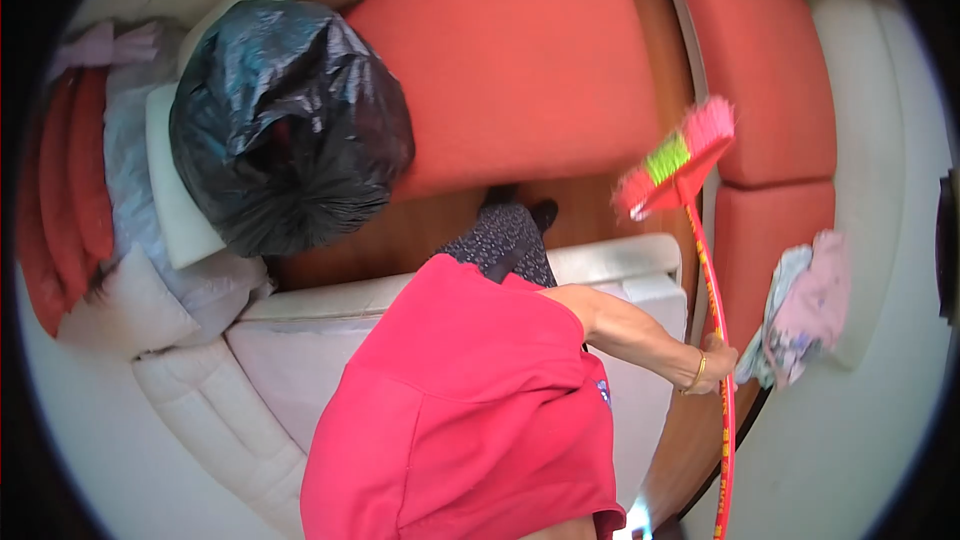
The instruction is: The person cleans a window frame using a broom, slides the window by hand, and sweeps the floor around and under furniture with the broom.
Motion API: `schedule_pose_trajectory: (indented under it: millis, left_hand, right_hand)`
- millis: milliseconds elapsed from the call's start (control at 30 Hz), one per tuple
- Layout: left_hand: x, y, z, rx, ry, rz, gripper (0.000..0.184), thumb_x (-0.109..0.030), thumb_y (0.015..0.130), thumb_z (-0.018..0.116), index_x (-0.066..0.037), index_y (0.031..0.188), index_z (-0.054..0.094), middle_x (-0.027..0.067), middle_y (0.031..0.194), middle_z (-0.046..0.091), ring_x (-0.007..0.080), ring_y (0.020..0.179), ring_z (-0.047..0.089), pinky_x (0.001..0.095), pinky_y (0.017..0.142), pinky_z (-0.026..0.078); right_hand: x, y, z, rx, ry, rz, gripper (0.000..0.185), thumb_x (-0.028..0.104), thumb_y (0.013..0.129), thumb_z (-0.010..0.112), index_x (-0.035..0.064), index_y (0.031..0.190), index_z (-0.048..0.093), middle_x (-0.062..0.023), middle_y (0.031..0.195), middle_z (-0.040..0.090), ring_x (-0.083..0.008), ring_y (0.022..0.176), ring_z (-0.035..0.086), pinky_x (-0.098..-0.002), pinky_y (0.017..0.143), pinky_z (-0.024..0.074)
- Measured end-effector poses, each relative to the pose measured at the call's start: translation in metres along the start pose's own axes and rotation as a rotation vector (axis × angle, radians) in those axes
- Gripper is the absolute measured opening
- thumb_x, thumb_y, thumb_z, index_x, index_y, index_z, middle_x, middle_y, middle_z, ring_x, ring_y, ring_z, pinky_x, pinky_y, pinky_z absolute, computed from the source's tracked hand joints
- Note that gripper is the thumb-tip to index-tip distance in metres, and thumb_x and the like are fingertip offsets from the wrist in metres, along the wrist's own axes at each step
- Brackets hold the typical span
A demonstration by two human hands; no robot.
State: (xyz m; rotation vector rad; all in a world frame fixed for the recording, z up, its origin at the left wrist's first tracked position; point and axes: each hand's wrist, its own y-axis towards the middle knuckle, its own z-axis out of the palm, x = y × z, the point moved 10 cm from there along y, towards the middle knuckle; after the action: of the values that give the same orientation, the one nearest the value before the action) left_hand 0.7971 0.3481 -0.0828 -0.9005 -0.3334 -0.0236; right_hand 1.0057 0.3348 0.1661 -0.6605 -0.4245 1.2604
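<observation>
The left fingers (712, 362) are closed round the broom (728, 440), at about 4 o'clock from the middle of the view. I cannot see the right hand, so I cannot tell what it does. The brush (672, 162) is at 2 o'clock, with its pink and green hairs turned up toward 11 o'clock. It is a bit blurry, and I cannot tell if it touches anything.

The step in hand looks like moving the broom about. I think the next move calls for a tight hold and care near the seats.

The brown floor (590, 208) shows in thin strips. A big red seat (510, 60) is at 12 o'clock. A shiny black bag (290, 130) is at 10 o'clock, and red cushions (65, 200) are at 9. A side seat (765, 90) runs from 2 to 3 o'clock, with cloths (808, 300) near its lower end. A pale couch (275, 360) is at 8 o'clock.
</observation>
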Motion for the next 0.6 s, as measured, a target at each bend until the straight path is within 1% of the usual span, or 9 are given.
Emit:
schedule_pose_trajectory:
  millis: [133,233,267,300,367,400,433,467,600]
  left_hand:
    - [-0.196,-0.036,-0.022,0.054,-0.006,0.683,0.024,-0.011,0.084,0.041,-0.01,0.102,0.025,0.0098,0.067,0.043,0.0189,0.044,0.049,0.0346,0.037,0.043]
    - [-0.359,-0.082,-0.09,-0.135,-0.055,1.017,0.021,-0.014,0.084,0.046,-0.01,0.094,0.029,0.0049,0.064,0.042,0.0143,0.044,0.044,0.0302,0.035,0.039]
    - [-0.414,-0.087,-0.123,-0.184,-0.099,1.102,0.021,-0.017,0.084,0.048,-0.01,0.091,0.029,0.0026,0.063,0.042,0.012,0.044,0.042,0.0279,0.034,0.035]
    - [-0.458,-0.119,-0.157,-0.279,-0.12,1.17,0.02,-0.018,0.085,0.048,-0.01,0.09,0.029,0.0018,0.061,0.041,0.0112,0.045,0.041,0.0275,0.034,0.033]
    - [-0.537,-0.163,-0.238,-0.512,-0.139,1.329,0.019,-0.018,0.086,0.048,-0.009,0.089,0.032,0.0026,0.06,0.042,0.0122,0.044,0.041,0.0292,0.036,0.035]
    - [-0.57,-0.171,-0.281,-0.593,-0.216,1.367,0.015,-0.018,0.086,0.048,-0.008,0.083,0.037,0.0022,0.056,0.041,0.0125,0.042,0.04,0.0298,0.037,0.035]
    - [-0.58,-0.179,-0.308,-0.384,-0.375,1.321,0.016,-0.018,0.086,0.047,-0.009,0.075,0.04,0.0011,0.051,0.039,0.0123,0.04,0.039,0.0294,0.036,0.035]
    - [-0.566,-0.212,-0.338,-0.621,-0.421,1.344,0.02,-0.016,0.086,0.046,-0.01,0.069,0.039,0.0001,0.049,0.037,0.0121,0.039,0.039,0.0292,0.035,0.034]
    - [-0.556,-0.19,-0.341,-0.407,-0.596,1.359,0.014,-0.015,0.086,0.043,-0.01,0.075,0.038,0.0015,0.051,0.035,0.0122,0.039,0.037,0.0291,0.034,0.033]
  right_hand:
    - [0.049,0.11,-0.096,-0.372,-0.832,-0.227,0.041,0.04,0.088,0.043,0.0047,0.101,0.06,-0.0073,0.078,0.059,-0.0203,0.064,0.053,-0.0335,0.054,0.0431]
    - [0.075,0.178,-0.076,-0.555,-1.484,-0.464,0.048,0.046,0.088,0.04,0.0055,0.102,0.064,-0.0088,0.085,0.063,-0.0222,0.07,0.056,-0.0336,0.058,0.0456]
    - [0.014,0.215,-0.024,-0.766,-2.152,-0.437,0.042,0.041,0.088,0.045,0.0054,0.101,0.064,-0.0066,0.082,0.061,-0.0176,0.071,0.054,-0.03,0.058,0.0444]
    - [-0.013,0.256,-0.026,-0.701,-2.177,-0.497,0.033,0.033,0.088,0.05,0.0042,0.097,0.063,-0.0049,0.075,0.059,-0.0135,0.066,0.052,-0.0275,0.056,0.0428]
    - [-0.12,0.325,0.024,-0.172,-2.554,-0.606,0.02,0.017,0.087,0.053,-0.0014,0.093,0.059,-0.0095,0.071,0.058,-0.0156,0.06,0.051,-0.0319,0.052,0.0413]
    - [-0.147,0.343,0.044,-0.143,-2.568,-0.597,0.02,0.017,0.087,0.053,-0.0014,0.093,0.059,-0.0095,0.071,0.058,-0.0156,0.06,0.051,-0.0319,0.052,0.0413]
    - [-0.179,0.355,0.072,0.001,-2.615,-0.6,0.019,0.017,0.086,0.056,-0.0009,0.093,0.059,-0.0079,0.069,0.057,-0.0139,0.057,0.049,-0.0299,0.051,0.0402]
    - [-0.199,0.359,0.094,0.148,-2.655,-0.603,0.019,0.017,0.085,0.059,-0.0004,0.092,0.059,-0.0063,0.067,0.056,-0.0122,0.054,0.046,-0.028,0.05,0.0392]
    - [-0.208,0.368,0.153,0.571,-2.749,-0.73,0.016,0.012,0.084,0.06,-0.0008,0.092,0.06,-0.0085,0.064,0.056,-0.015,0.052,0.044,-0.0296,0.048,0.0376]
